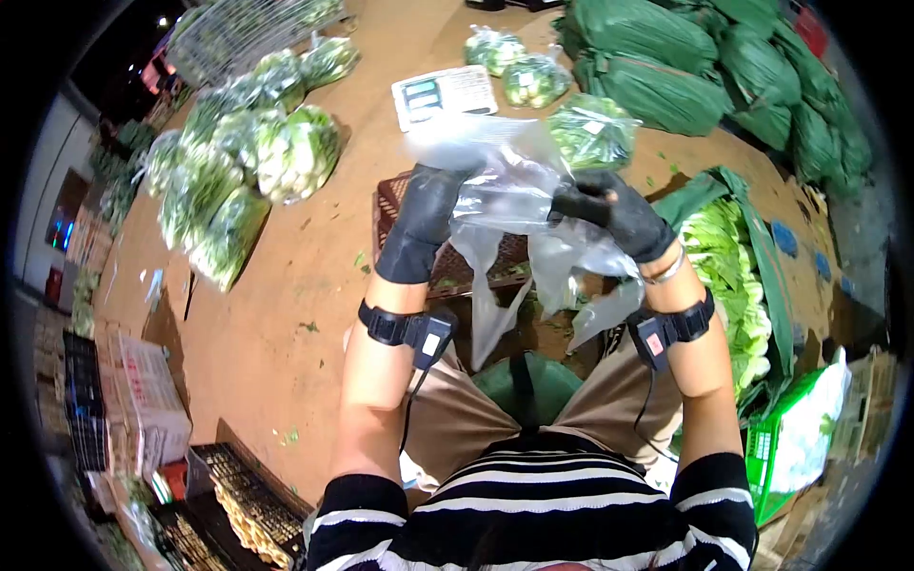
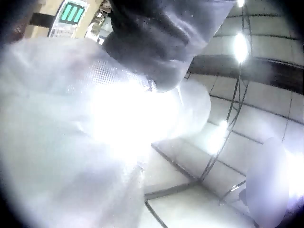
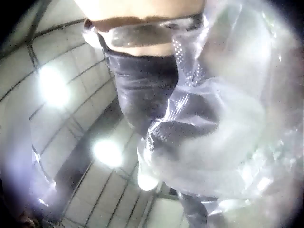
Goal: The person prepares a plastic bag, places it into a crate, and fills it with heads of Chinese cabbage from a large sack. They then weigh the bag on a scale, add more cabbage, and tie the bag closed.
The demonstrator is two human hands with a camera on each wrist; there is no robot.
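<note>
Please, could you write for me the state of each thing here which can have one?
Plastic bag: loose, held by both hands; mouth unclear
Left hand: holding the bag
Right hand: holding the bag
Scale: display lit
Bagged vegetables: inside clear bags
Large green sacks: bulging
Lettuce: uncovered on top
Green crate: loaded

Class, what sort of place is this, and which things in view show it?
Probably a vegetable packing or wholesale shed: bagged vegetables sit on the floor near what looks like a digital scale, and a dark beam crosses the roof overhead.
</note>
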